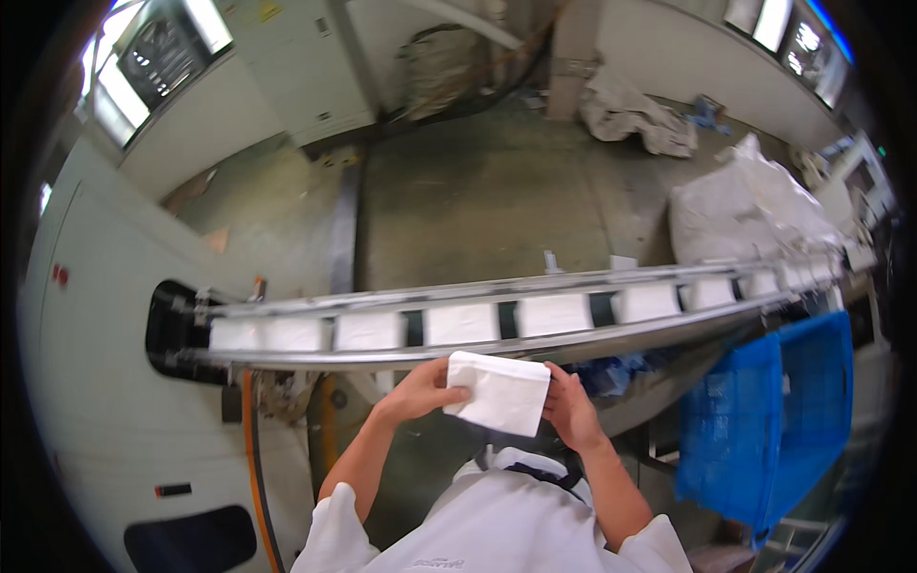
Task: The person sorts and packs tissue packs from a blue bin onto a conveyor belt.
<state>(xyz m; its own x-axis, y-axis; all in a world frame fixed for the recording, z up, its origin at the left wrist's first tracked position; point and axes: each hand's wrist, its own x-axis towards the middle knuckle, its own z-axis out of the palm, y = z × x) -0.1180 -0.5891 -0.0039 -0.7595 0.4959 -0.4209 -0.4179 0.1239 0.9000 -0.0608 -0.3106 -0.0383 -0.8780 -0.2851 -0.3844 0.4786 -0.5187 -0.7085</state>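
In front of my chest I hold a flat, white, roughly square folded pad (pixel 504 399), tilted slightly down to the right. My left hand (pixel 420 392) grips its left side, the thumb lying on the upper face. At the right edge my right hand (pixel 571 409) is closed, with its fingers partly behind the pad. Just beyond my hands runs a narrow conveyor (pixel 382 359) with metal side rails. Several similar white pads (pixel 554 315) lie in a row on its dark belt, mostly with gaps between them. The exact material of the pads cannot be made out.
At the left, the conveyor meets an opening (pixel 177 329) in a large pale machine cabinet (pixel 105 411). A blue plastic crate (pixel 731 430) stands at the lower right. Past the conveyor's right part sits a big white sack (pixel 740 210). A crumpled sheet (pixel 635 115) lies farther back.
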